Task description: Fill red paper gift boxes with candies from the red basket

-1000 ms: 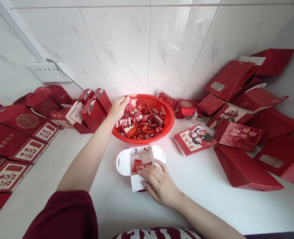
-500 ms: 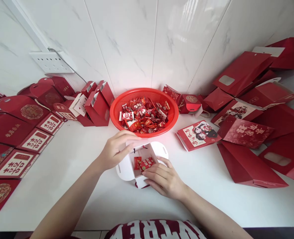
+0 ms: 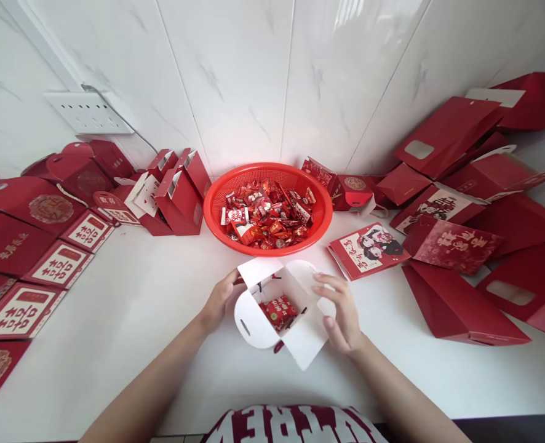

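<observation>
An open paper candy box stands in front of me, its white inner flaps spread outward. Inside lies a red candy packet, with other small wrapped pieces partly hidden by the walls. My left hand is closed on the box's far left side, its fingertips partly behind a flap. On the other side, my right hand is beside the right flaps with its fingers apart and nothing in it; fingertips are at a flap's edge. Just beyond the box sits a red plastic basket of wrapped candies.
Rows of red gift boxes line the left side, with narrow upright ones beside the basket. More red boxes pile up on the right, near a flat printed box. A wall socket with a cable is behind.
The box has turned and shifted slightly right. My right hand has left the packet inside and moved out to the right flaps. My left hand has lowered to the box's left side.
</observation>
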